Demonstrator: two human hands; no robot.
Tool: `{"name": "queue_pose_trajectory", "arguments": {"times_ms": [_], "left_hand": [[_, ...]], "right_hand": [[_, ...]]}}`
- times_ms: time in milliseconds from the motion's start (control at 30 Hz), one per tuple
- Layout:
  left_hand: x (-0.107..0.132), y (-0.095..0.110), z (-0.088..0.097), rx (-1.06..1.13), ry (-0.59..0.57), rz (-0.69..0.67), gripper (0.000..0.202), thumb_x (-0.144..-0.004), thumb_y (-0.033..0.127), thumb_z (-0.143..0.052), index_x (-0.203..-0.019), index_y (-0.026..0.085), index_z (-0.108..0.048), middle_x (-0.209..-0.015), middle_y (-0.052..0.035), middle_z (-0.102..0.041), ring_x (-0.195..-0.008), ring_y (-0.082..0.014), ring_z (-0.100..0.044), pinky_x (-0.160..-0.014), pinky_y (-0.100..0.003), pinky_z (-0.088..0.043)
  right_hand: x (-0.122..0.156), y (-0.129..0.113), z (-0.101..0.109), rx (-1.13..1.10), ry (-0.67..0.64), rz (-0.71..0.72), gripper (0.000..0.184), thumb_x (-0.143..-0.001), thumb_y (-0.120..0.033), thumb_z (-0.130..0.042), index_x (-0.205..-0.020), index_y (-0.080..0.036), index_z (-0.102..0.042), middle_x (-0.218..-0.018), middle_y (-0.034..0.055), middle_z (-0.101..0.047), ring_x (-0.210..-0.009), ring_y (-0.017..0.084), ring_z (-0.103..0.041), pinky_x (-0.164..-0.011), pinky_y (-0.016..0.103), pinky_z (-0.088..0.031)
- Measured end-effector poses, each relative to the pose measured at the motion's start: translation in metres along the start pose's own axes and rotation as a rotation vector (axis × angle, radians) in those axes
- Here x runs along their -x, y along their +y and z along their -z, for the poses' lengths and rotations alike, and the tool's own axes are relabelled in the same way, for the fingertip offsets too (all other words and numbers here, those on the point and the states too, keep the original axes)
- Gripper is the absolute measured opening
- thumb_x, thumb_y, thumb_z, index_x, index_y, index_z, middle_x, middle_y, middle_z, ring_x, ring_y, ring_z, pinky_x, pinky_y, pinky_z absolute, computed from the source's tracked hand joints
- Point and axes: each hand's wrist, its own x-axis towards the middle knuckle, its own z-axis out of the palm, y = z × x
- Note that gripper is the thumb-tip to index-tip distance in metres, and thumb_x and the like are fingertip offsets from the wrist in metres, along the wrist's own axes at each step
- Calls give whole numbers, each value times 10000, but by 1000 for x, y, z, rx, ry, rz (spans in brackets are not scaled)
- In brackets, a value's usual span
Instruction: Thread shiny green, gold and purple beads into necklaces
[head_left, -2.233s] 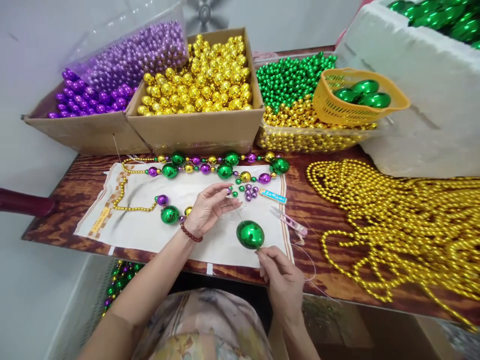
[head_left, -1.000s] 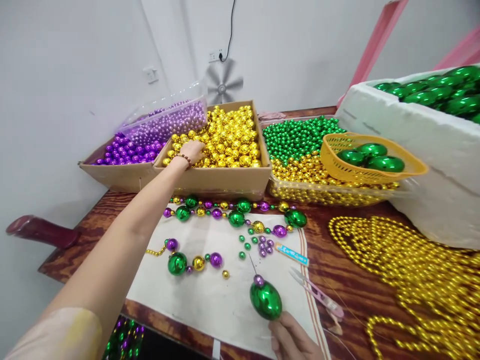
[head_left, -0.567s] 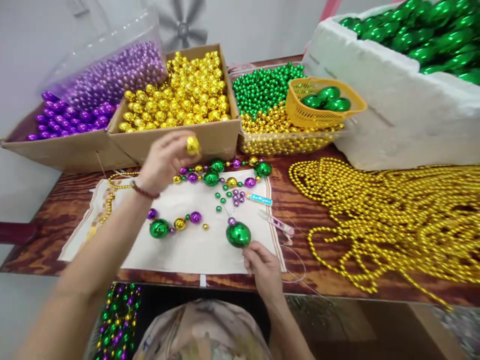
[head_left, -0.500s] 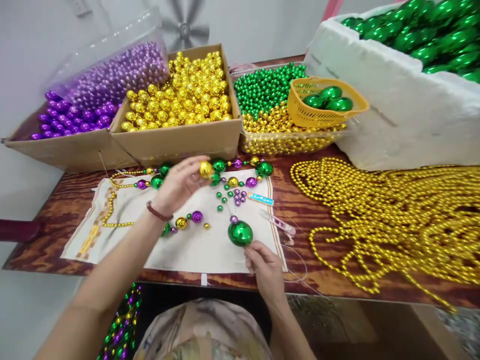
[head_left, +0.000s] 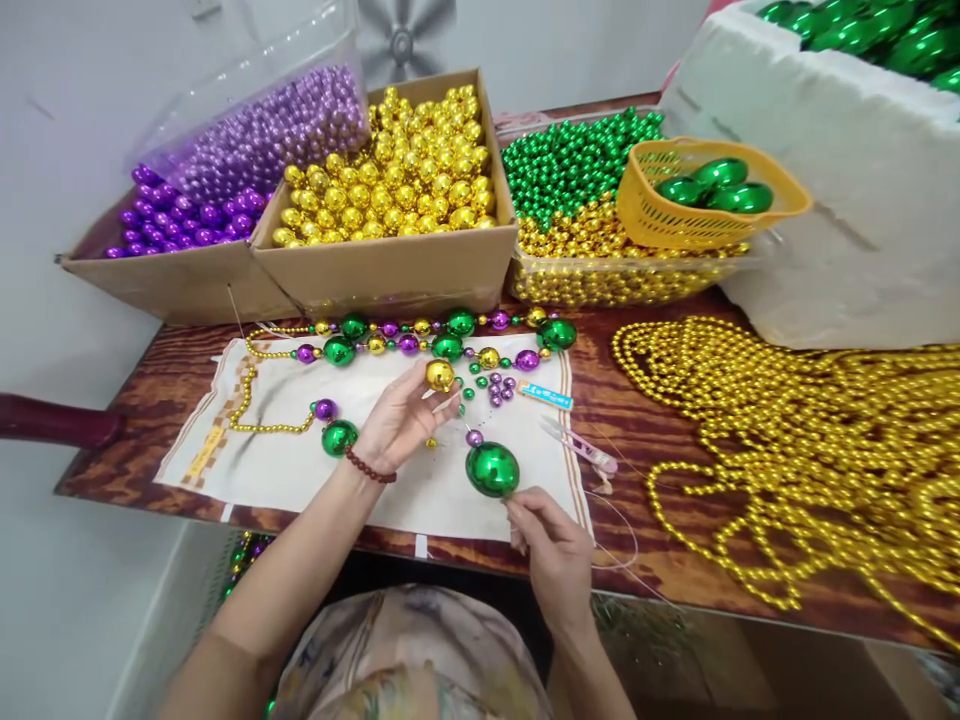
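My left hand pinches a shiny gold bead above the white cloth. My right hand is closed at the lower end of a large green bead. A small purple bead sits against its upper end, with a thin needle-like line rising from it toward my left fingers. A bead garland of green, gold and purple lies along the cloth's far side. Loose small purple beads and several small green ones lie just beyond my hands. One small gold bead rests below my left fingers.
Pink-handled snips and a blue-orange packet lie right of the beads. Gold bead strands cover the table's right. Behind stand a carton of gold beads, purple beads, a yellow basket and a white foam box.
My left hand has come down and nearer the small purple bead, still with the gold bead. My right hand keeps its grip at the green bead. The camera view has shifted slightly left.
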Motion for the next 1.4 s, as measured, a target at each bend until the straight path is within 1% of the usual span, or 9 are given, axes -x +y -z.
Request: {"name": "queue_pose_trajectory", "arguments": {"times_ms": [167,400,567,700,867,1033,1167,1300,1400], "left_hand": [[0,-1,0,-57,-42,-10,210,-806,264,-790,-973,148,-735,-936,-58,-703,-856,-178,-680,-806,-346,-590],[1,-2,-3,-94,-65,-52,232,-782,284,-811,-971,167,-744,-966,-54,-691,-866,-165,-661,-830,-357,-583],[0,-1,-5,-84,-58,-54,212,-785,282,-805,-944,158,-739,-948,-51,-679,-857,-161,-650,-801,-339,-581],[1,-2,-5,-98,-70,-62,221,-767,259,-817,-947,154,-744,-932,-50,-677,-864,-162,-650,-787,-323,-578],[7,-4,-6,-146,-100,-100,265,-754,288,-830,-980,173,-755,-930,-46,-684,-860,-156,-649,-827,-348,-579],[16,-13,-12,-192,-141,-156,268,-738,292,-841,-977,192,-772,-930,-41,-698,-838,-144,-643,-814,-329,-571],[25,-23,-17,-248,-162,-231,291,-722,327,-854,-981,215,-786,-942,-52,-720,-816,-152,-657,-778,-309,-565],[31,-30,-18,-304,-188,-296,312,-747,365,-836,-1031,245,-786,-1010,-67,-721,-862,-190,-687,-814,-340,-576],[33,-34,-19,-351,-184,-341,308,-754,364,-829,-1040,255,-788,-1062,-72,-707,-871,-201,-701,-790,-328,-579]], "right_hand": [[-1,-2,-1,8,35,-45,182,-831,-315,-702,-708,-183,-676,-576,-25,-496,-474,106,-433,-454,238,-333],[-1,1,-1,-7,37,-76,193,-825,-336,-706,-710,-185,-674,-556,-27,-496,-472,108,-433,-455,238,-328],[0,2,-1,-7,41,-88,185,-823,-333,-716,-718,-184,-679,-547,-31,-491,-475,107,-429,-460,235,-328],[1,4,-2,-21,62,-107,204,-816,-363,-728,-731,-183,-685,-541,-29,-502,-472,109,-433,-459,237,-333],[3,12,-5,-67,66,-155,230,-812,-392,-743,-735,-186,-677,-538,-34,-501,-478,110,-435,-468,237,-342],[0,18,-9,-147,36,-184,232,-823,-394,-741,-740,-189,-670,-560,-27,-521,-505,110,-453,-493,235,-357],[-8,16,-18,-217,21,-237,269,-746,-409,-788,-692,-185,-647,-547,-16,-548,-487,107,-451,-468,227,-350],[-13,13,-24,-319,52,-313,318,-662,-411,-832,-688,-193,-601,-512,-21,-570,-420,91,-431,-409,200,-299],[-14,12,-24,-363,85,-364,365,-622,-417,-860,-678,-188,-582,-507,-21,-579,-405,83,-448,-393,180,-274]]}}
